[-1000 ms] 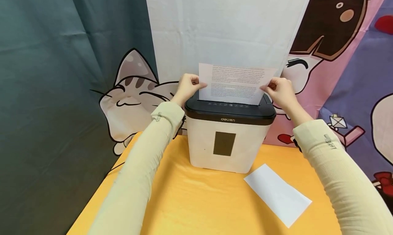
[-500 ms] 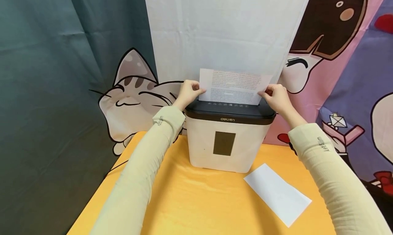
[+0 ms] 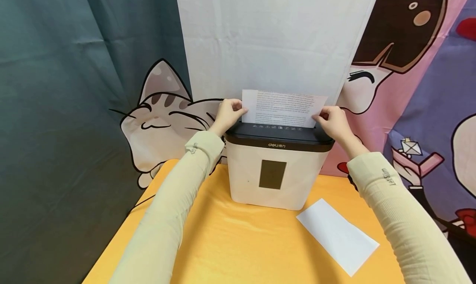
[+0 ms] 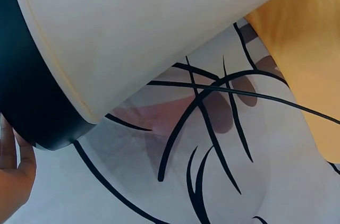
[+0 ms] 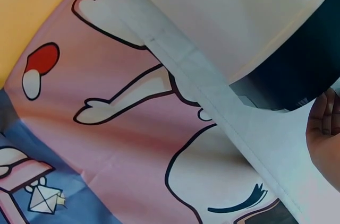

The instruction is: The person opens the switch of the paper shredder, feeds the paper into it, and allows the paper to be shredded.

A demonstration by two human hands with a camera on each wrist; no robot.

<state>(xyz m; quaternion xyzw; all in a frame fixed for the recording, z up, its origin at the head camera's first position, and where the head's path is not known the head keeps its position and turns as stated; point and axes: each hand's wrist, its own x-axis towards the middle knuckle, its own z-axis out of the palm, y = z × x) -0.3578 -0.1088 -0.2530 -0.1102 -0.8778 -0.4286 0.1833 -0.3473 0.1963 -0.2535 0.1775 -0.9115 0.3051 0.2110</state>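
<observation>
A printed sheet of paper stands upright in the top slot of a paper shredder, which has a white body and a black lid. At the sheet's left edge, my left hand pinches it between thumb and fingers. My right hand pinches the right edge, just above the lid. The lower part of the sheet is hidden inside the slot. Both wrist views show the shredder's side and black lid, with part of the left hand and right hand at the frame edge.
A blank white sheet lies on the yellow tabletop, right of the shredder. A thin black cord crosses the table's left edge. Behind hang a white curtain and cartoon-printed cloths.
The printed sheet has sunk lower into the shredder's slot, so less of it shows. Both hands have moved down with it, still pinching its edges.
</observation>
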